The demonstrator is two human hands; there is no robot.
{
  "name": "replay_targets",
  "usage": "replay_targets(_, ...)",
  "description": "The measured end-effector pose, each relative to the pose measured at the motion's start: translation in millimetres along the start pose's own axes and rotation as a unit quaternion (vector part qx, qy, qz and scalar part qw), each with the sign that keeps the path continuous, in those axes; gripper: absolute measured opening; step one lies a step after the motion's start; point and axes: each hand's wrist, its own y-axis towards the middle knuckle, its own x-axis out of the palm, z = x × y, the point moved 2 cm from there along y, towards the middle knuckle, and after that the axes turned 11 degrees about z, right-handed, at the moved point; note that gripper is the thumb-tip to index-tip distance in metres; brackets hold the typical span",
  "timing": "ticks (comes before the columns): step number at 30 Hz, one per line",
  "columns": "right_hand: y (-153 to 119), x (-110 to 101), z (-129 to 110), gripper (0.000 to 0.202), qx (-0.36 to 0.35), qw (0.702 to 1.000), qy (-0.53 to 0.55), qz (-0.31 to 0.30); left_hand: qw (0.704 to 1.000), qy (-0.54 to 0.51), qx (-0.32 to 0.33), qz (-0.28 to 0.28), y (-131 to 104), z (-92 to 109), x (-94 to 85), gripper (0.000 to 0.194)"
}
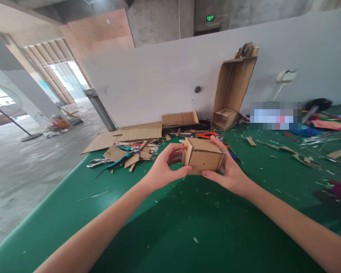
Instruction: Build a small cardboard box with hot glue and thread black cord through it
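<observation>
A small brown cardboard box (pixel 205 160) is held up between both hands above the green table (pixel 170 227). My left hand (pixel 170 165) grips its left end, thumb on the lower front edge and fingers curled around the side. My right hand (pixel 227 168) holds the right end, with the thumb at the bottom front corner and a finger along the top back corner. One small dark hole shows in the box's front face. The undersides of the box are hidden.
Flat cardboard (pixel 140 132), scraps (pixel 132 160), scissors (pixel 99 162) and blue-handled pliers (pixel 119 161) lie at the back left. Red-handled pliers (pixel 207 135) are behind the box. A tall cardboard structure (pixel 233 83) leans on the grey partition (pixel 153 79). Strips and coloured items lie right.
</observation>
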Motion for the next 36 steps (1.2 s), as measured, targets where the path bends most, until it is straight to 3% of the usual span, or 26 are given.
replay_targets(7, 0.6, -0.7, -2.0, 0.09, -0.053, 0.995, -0.082, 0.014, 0.999, -0.004, 0.03, -0.024, -0.4, -5.1, -3.1, 0.04)
replay_targets(12, 1.8, -2.1, -4.7, 0.094, -0.116, 0.981, -0.154, 0.032, 0.995, 0.057, 0.081, -0.012, 1.3, -12.4, -9.1, 0.075)
replay_targets(16, 2.8, -1.2, -5.0, 0.099, -0.112, 0.983, -0.141, 0.03, 0.994, 0.076, 0.073, -0.017, 2.4, -17.9, -12.0, 0.088)
replay_targets(23, 2.4, -0.3, -4.1, 0.097, -0.107, 0.986, -0.125, 0.022, 0.995, 0.079, 0.057, -0.013, 1.9, -17.8, -11.5, 0.087)
replay_targets(25, 1.3, -0.3, -4.6, 0.094, -0.089, 0.987, -0.13, 0.02, 0.998, 0.059, 0.031, -0.009, 1.8, -16.2, -11.2, 0.086)
replay_targets(29, -0.7, 0.4, -6.3, 0.082, -0.033, 0.997, -0.077, -0.005, 0.995, -0.037, -0.095, 0.0, 2.1, -17.0, -9.8, 0.081)
replay_targets(32, -1.2, 1.3, -7.5, 0.074, -0.014, 0.999, -0.03, -0.037, 0.98, -0.096, -0.171, 0.02, 2.7, -19.7, -8.3, 0.064)
replay_targets(36, -0.6, 1.2, -7.5, 0.067, 0.011, 0.999, -0.013, -0.041, 0.962, -0.154, -0.223, 0.036, 3.6, -22.7, -6.2, 0.046)
